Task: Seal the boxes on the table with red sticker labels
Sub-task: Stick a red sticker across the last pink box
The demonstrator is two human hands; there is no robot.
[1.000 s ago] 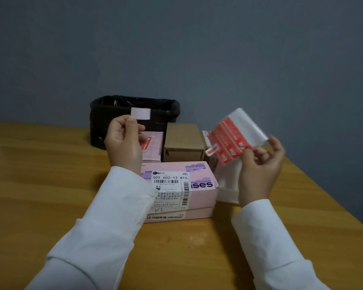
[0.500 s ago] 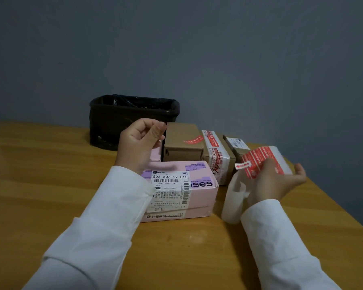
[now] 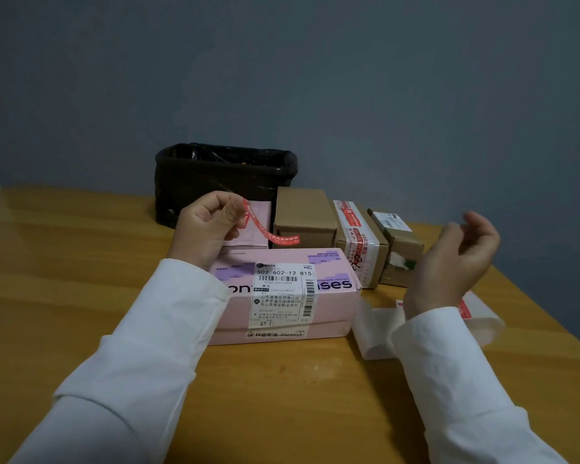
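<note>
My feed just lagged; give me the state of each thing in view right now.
Left hand: pinches red sticker.
Red sticker: peeled, hanging free, on no box.
Right hand: raised, holds nothing.
Sticker sheet: lying on table.
Pink box: closed, no red sticker visible.
Brown box: closed.
Taped box: taped shut.
Bin: open, bag-lined.

Setting is looking like a home or small office packing spot: parcels [image 3: 283,293] sitting on wooden table [image 3: 81,262], lined bin [image 3: 221,179] at far edge, bare grey wall [image 3: 349,78].
</note>
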